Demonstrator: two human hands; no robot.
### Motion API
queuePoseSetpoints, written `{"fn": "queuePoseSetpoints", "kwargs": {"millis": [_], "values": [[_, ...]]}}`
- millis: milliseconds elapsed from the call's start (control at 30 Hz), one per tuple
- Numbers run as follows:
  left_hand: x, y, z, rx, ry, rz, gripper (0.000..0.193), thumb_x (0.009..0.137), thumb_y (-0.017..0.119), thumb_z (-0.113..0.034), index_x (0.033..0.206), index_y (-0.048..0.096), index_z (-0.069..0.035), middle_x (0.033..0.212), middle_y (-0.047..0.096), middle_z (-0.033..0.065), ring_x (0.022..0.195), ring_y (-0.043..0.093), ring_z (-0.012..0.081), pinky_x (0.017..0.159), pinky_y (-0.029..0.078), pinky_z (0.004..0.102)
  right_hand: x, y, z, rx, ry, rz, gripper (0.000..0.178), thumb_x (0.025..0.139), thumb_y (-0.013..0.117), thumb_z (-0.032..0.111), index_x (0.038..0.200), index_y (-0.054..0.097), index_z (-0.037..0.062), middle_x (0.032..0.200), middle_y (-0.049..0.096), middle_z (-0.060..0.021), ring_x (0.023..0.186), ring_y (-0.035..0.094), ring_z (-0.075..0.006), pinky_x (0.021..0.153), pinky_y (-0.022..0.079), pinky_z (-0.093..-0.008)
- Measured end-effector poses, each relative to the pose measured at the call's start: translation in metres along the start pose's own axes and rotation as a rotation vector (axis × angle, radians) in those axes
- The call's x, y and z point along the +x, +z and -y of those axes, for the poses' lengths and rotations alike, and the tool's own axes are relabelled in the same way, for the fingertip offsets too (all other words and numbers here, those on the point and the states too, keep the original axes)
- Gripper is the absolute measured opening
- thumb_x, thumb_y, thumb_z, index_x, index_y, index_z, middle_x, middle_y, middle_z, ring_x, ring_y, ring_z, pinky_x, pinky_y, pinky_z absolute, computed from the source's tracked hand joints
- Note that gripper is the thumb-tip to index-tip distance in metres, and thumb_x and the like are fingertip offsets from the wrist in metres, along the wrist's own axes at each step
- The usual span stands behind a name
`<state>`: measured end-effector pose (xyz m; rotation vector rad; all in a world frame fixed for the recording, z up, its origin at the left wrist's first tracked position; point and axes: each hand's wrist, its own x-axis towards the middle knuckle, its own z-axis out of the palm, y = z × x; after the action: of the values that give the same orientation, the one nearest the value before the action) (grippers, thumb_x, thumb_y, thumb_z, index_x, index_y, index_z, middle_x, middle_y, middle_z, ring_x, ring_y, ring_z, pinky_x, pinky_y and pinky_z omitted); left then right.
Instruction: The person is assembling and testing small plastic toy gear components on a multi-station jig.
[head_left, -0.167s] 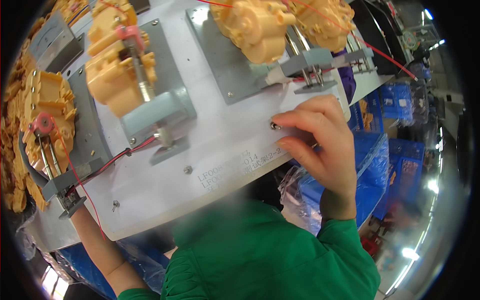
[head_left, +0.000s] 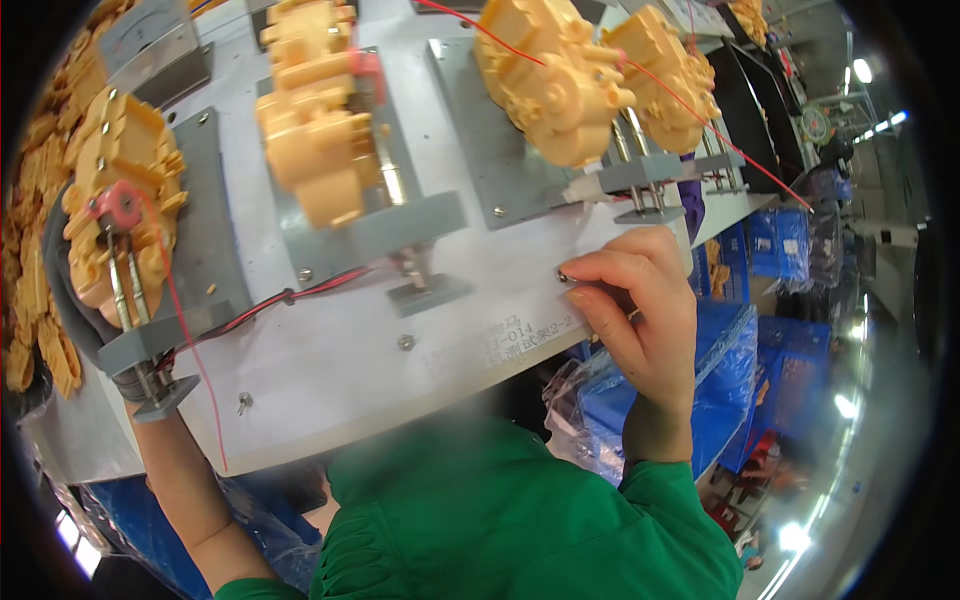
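My right hand (head_left: 645, 305) is at the front right of the white board, thumb and index finger closed about a small metal toggle switch (head_left: 563, 277). My left forearm (head_left: 190, 490) reaches up at the left edge. Its hand is hidden behind a yellow plastic gearbox (head_left: 130, 215) and its grey clamp (head_left: 165, 335); a dark grey curved shape (head_left: 62, 270) shows beside that gearbox, too unclear to name. A pink round part (head_left: 122, 204) with a red wire sits on the gearbox. Another yellow gearbox (head_left: 320, 150) stands on a grey plate to its right.
Two more yellow gearboxes (head_left: 545, 85) (head_left: 665, 85) stand at the far right with metal-pin clamps. A second toggle switch (head_left: 244, 402) is at the board's front left. Yellow parts (head_left: 30, 250) are heaped at far left. Blue crates (head_left: 725, 340) stand below right. A panel meter (head_left: 145, 40) stands far left.
The whole view has shifted, so the gearboxes sit farther right and lower. My right thumb and index finger have drawn closer together at the toggle switch. My left forearm stays by the left gearbox.
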<state>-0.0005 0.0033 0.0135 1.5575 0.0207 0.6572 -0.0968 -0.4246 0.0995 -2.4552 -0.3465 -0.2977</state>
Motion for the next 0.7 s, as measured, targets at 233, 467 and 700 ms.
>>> {"fn": "queuePoseSetpoints", "kwargs": {"millis": [233,467,700], "values": [[-0.011,0.027,-0.03,0.334,0.397,0.266,0.051,0.097,0.05,-0.024,0.139,0.041,0.005,0.138,0.049,0.017,0.126,0.05,0.0269,0.109,0.038,0.0403,0.002,0.002,0.002,-0.055,-0.021,0.044,0.013,0.082,0.069,0.001,0.095,0.067,0.0022,0.089,0.056,-0.0073,0.078,0.055,-0.0167,0.063,0.045,-0.0242],[-0.007,0.021,-0.026,0.398,0.438,0.233,0.047,0.097,0.048,-0.026,0.133,0.048,0.004,0.138,0.05,0.0173,0.127,0.049,0.0279,0.11,0.035,0.0398,0.004,0.006,0.002,-0.058,-0.045,0.003,0.014,0.08,0.069,0.0,0.094,0.067,0.0029,0.088,0.057,-0.0071,0.085,0.053,-0.022,0.075,0.043,-0.0301],[-0.006,0.04,-0.04,0.54,0.621,0.2,0.036,0.101,0.035,-0.012,0.12,0.059,0.006,0.125,0.061,0.018,0.118,0.056,0.0279,0.104,0.039,0.0369,0.001,0.007,0.0,-0.078,-0.037,-0.028,0.014,0.08,0.07,0.001,0.093,0.068,0.0045,0.088,0.056,-0.0064,0.084,0.052,-0.0214,0.071,0.043,-0.0298]]}}
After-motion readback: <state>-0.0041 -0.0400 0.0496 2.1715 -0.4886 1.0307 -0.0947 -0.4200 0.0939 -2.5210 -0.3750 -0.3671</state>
